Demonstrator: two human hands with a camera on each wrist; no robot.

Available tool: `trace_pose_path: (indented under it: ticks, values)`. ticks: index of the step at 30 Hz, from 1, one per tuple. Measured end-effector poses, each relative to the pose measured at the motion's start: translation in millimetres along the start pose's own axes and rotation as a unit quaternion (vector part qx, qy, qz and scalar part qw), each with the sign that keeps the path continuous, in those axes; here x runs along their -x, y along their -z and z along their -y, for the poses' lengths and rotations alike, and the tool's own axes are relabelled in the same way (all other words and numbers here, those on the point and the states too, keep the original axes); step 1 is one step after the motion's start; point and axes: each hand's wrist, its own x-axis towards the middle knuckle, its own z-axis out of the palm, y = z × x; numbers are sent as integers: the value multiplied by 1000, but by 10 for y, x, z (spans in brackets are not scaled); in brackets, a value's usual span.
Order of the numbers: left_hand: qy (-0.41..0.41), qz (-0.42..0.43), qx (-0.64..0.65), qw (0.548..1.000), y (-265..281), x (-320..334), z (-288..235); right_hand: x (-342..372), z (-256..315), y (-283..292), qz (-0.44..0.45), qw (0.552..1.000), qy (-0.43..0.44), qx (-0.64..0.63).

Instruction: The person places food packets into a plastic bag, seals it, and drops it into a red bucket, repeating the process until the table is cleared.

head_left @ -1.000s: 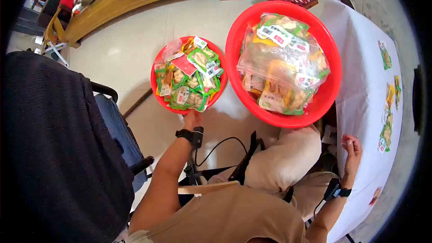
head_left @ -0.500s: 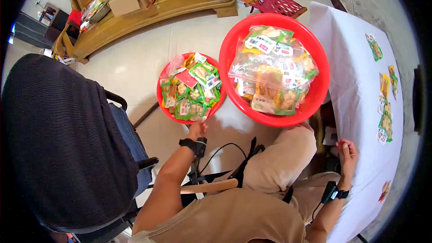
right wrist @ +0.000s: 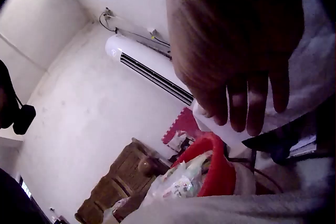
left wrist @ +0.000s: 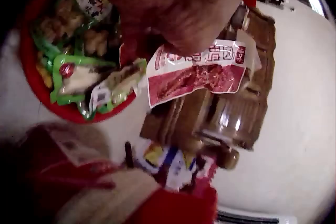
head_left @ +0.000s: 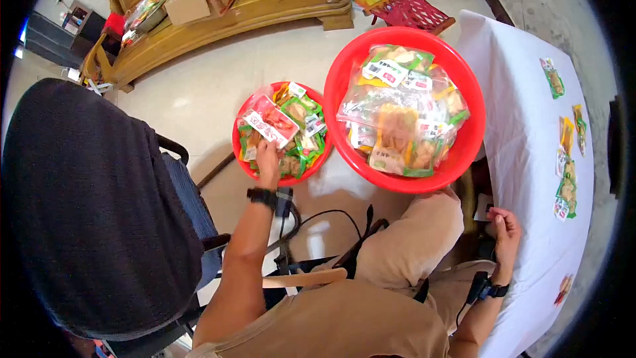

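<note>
My left hand [head_left: 267, 159] pinches a red-and-white snack packet [head_left: 270, 121] by its near edge, over the small red basin [head_left: 327, 144]. In the left wrist view the packet [left wrist: 197, 77] hangs from the fingers, its printed face showing, with the basin beside it. Green and yellow snack packets [head_left: 309, 142] fill that basin. My right hand [head_left: 508, 235] is by the near edge of the white-covered table [head_left: 510, 106], holding nothing; its fingers [right wrist: 257, 100] extend loosely in the right wrist view.
A larger red basin [head_left: 478, 126], heaped with bagged packets [head_left: 401, 129], stands between the small basin and the table. Several packets [head_left: 566, 189] lie on the white cloth. A dark-draped chair [head_left: 99, 212] is at left; a wooden bench [head_left: 265, 10] and red folding stool [head_left: 414, 10] stand beyond.
My left hand has moved from the small basin's near rim up over its contents and now holds the red-and-white packet, lifted and turned. The right hand stays by the table edge.
</note>
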Motion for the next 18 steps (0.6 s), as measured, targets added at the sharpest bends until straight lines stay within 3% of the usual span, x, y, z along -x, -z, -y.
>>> trace_pose_path:
  ticks: [3, 5, 7, 8, 9, 10, 11, 12, 13, 14, 15, 16, 17, 18]
  values:
    - [-14, -17, -28, 999, -32, -502, 225, 22, -30, -21, -2, 1000, -8, -1]
    - [83, -29, -159, 983, -116, -573, 135, 52, -82, 0, -12, 1000, -18, -3]
    - [96, -16, -199, 975, 48, -1013, 524, 71, -141, 11, -13, 999, -30, -8]
    - [-36, 42, -412, 910, 26, -1044, 469, 72, -149, 8, -16, 999, -29, -24]
    - [-167, 98, -594, 781, -8, -1060, 431, 68, -157, 9, -21, 999, -28, -40]
    - [-152, 87, -620, 765, -52, -1035, 427, 66, -164, 11, -22, 999, -28, -39]
    - [-152, 89, -619, 766, -87, -1067, 491, 70, -131, -7, -19, 999, -33, -33]
    - [-9, -5, -394, 919, -123, -1100, 562, 71, -105, -23, -14, 999, -37, -28]
    - [134, -98, -129, 978, -143, -1131, 624, 69, -88, -44, -15, 999, -36, -27]
    - [135, -96, -128, 978, -114, -1151, 670, 70, -79, -67, -12, 999, -35, -23]
    - [61, -52, -301, 950, -50, -1140, 683, 78, -69, -72, -8, 999, -34, -20]
    - [-16, -6, -462, 887, 21, -1108, 690, 91, -57, -61, -10, 999, -34, -19]
    - [-94, 39, -605, 790, 82, -1053, 708, 102, -49, -51, -10, 999, -30, -19]
    - [-348, 27, -689, 635, 180, -840, 601, 112, -33, -45, -10, 999, -27, -20]
